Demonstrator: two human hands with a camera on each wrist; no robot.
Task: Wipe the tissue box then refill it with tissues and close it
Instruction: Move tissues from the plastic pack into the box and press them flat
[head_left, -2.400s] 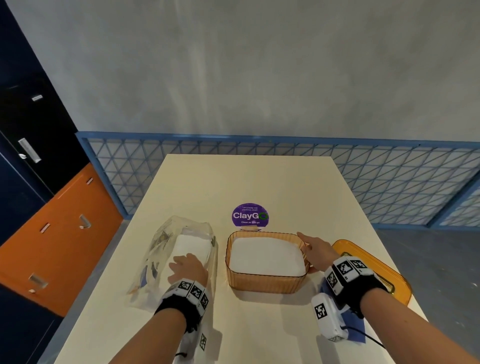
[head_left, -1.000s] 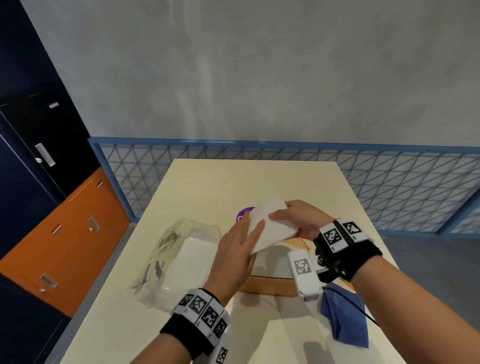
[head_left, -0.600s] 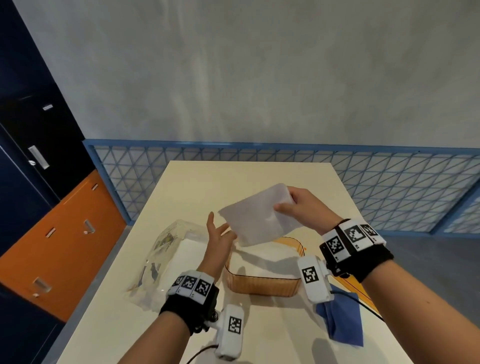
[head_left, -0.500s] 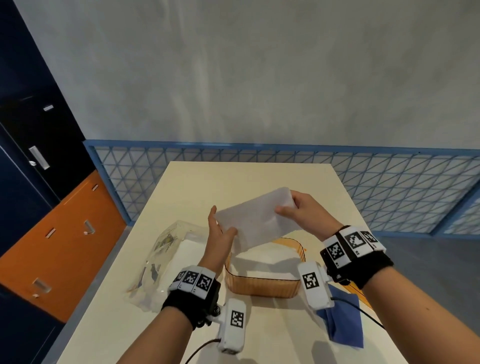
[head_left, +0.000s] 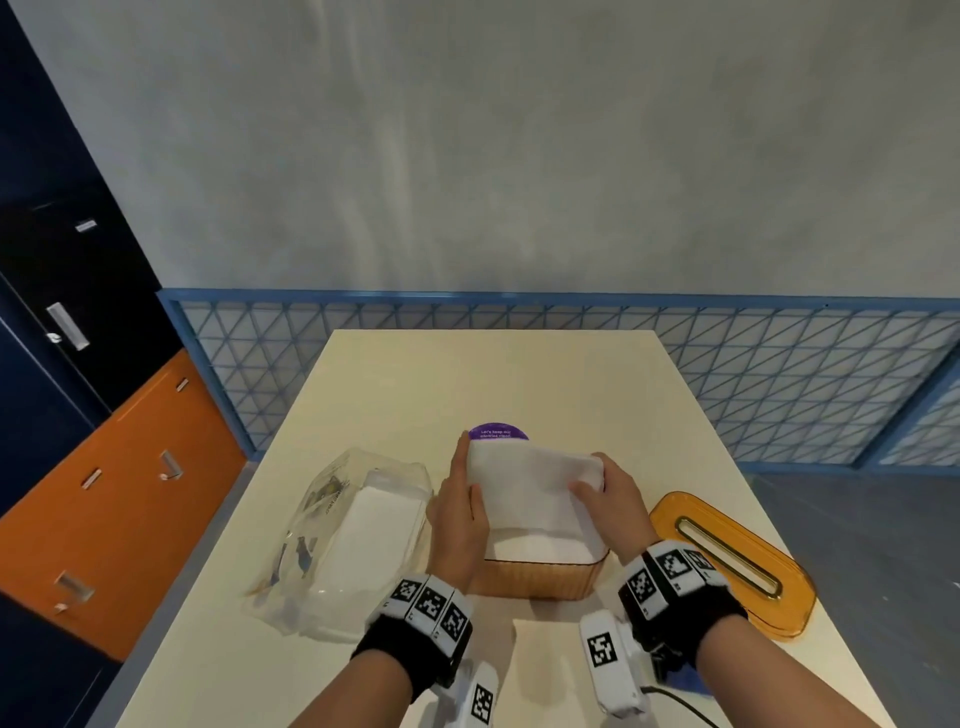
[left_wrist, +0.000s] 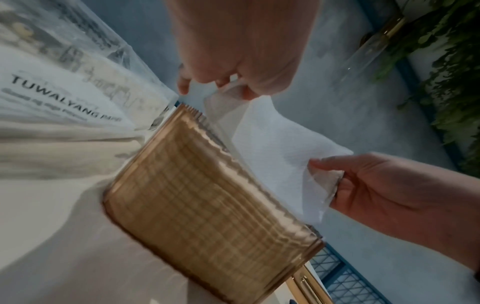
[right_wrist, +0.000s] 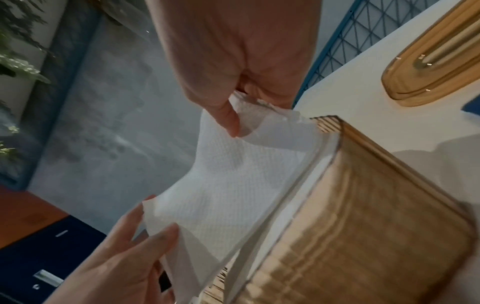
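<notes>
The ribbed orange tissue box (head_left: 540, 579) stands open on the table, filled with white tissues. Both hands hold one white tissue sheet (head_left: 530, 486) spread low over the box's top. My left hand (head_left: 467, 499) grips the sheet's left edge, thumb on top. My right hand (head_left: 592, 483) pinches its right edge. In the left wrist view the left fingers pinch a corner of the sheet (left_wrist: 280, 148) above the box (left_wrist: 207, 195). The right wrist view has the right thumb pressing the sheet (right_wrist: 228, 181) beside the box (right_wrist: 363, 226). The orange slotted lid (head_left: 727, 564) lies right of the box.
A clear plastic pack of tissues (head_left: 353, 530) lies open left of the box. A purple round sticker (head_left: 497, 431) shows behind the box. A blue cloth (head_left: 680, 680) peeks out under my right wrist. The cream table (head_left: 493, 374) ends at a blue mesh railing (head_left: 779, 364).
The sheet, held up in the air above the box before, has come down over the box's top. Both hands dropped with it and now hold its two side edges.
</notes>
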